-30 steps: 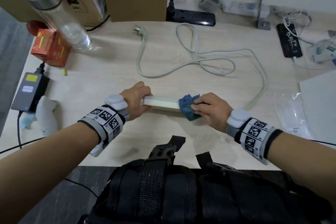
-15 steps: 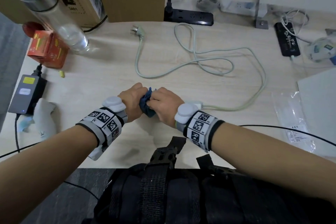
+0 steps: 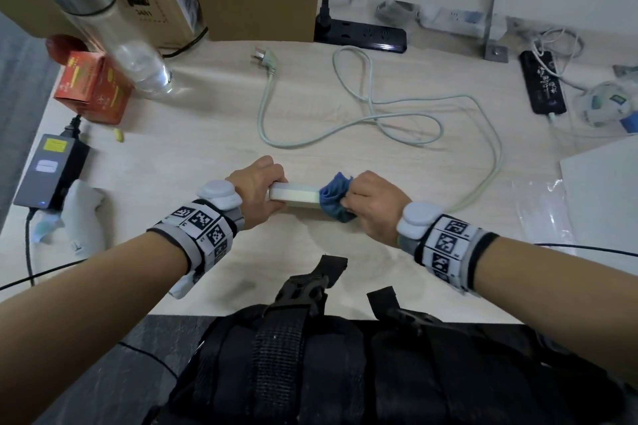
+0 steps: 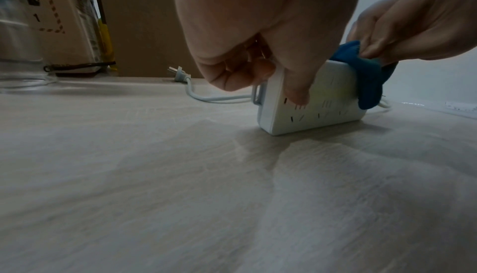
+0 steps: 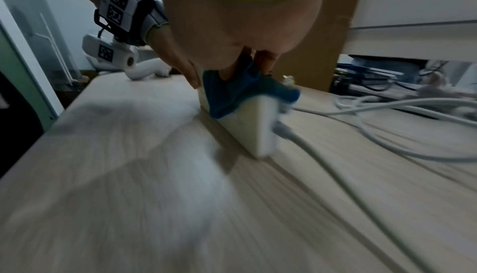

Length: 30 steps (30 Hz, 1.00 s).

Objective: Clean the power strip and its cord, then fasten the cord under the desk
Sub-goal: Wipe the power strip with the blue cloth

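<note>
A: Where is the power strip (image 3: 293, 196)?

B: Standing on its long edge on the worktop (image 3: 214, 134), close to you. Your left hand (image 3: 257, 193) grips one end. Your right hand (image 3: 371, 205) pinches the blue cloth (image 3: 333, 198) over its top.

A: How do you wipe well?

B: Hold it steady. Rub each side slowly. Further back lies the cord (image 3: 379, 117), loose. Wipe that next.

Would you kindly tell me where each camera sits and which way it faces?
Head: above, looking down at the desk; both forearms, left hand, right hand.
Left wrist: low, along the left hand toward the power strip; right hand visible.
Right wrist: low, along the right hand toward the blue cloth.
All share strip and cloth.
</note>
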Available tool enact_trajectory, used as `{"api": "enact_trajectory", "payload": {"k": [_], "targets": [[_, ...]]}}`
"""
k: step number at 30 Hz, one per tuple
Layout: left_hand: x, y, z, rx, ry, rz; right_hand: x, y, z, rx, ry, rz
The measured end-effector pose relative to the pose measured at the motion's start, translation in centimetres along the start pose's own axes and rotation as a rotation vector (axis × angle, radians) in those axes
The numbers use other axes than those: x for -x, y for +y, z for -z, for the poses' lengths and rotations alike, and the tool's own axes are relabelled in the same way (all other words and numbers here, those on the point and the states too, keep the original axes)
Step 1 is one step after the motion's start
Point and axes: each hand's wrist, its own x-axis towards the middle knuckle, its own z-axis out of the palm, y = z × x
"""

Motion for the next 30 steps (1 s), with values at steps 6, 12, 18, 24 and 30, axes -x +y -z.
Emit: {"api": "enact_trajectory", "payload": {"k": [6, 12, 18, 24, 30], "targets": [[-0.4, 0.8, 0.7, -0.095, -0.065, 0.057, -7.9, -5.2, -3.1, -0.062, -0.03, 0.026], [0.1, 0.2, 0.5, -0.035, -0.011, -0.003, -3.4, -2.5, -1.4, -0.036, -0.003, 0.01], [0.1, 0.0, 0.7, -0.051, -0.032, 0.011, 4.5, 1.9, 2.2, 0.068, -0.051, -0.185], [-0.2, 0.6, 1.1, 0.058, -0.04, 0.162, 3.4, 2.1, 3.6, -0.072, 0.109, -0.548], [-0.6, 0.7, 0.7, 0.009, -0.218, 0.349, 2.9, 1.2, 2.6, -0.179, 0.087, -0.682]]}}
